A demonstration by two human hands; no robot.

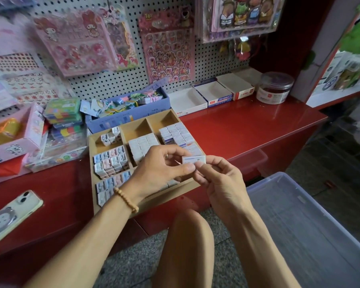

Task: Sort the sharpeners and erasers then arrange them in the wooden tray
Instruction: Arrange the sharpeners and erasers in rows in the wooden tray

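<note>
nearest, a bare knee (187,246) and a clear plastic bin (312,221) on the right. both hands hover over the wooden tray (146,201), hiding part of its near rows: the left hand (162,169), with a bead bracelet (126,200) on the wrist, and the right hand (218,179) pinch one white eraser (193,159) between curled fingertips. a phone (10,213) lies face down on the red counter (247,129), well left. the tray holds sharpeners (110,161) in its left column and boxed erasers (175,133) in the middle and right; two far compartments look bare. behind it, a blue box of clips (131,104), three open white boxes (214,94), one round jar (275,88), then a pegboard (216,59) hung with sticker sheets.
</note>
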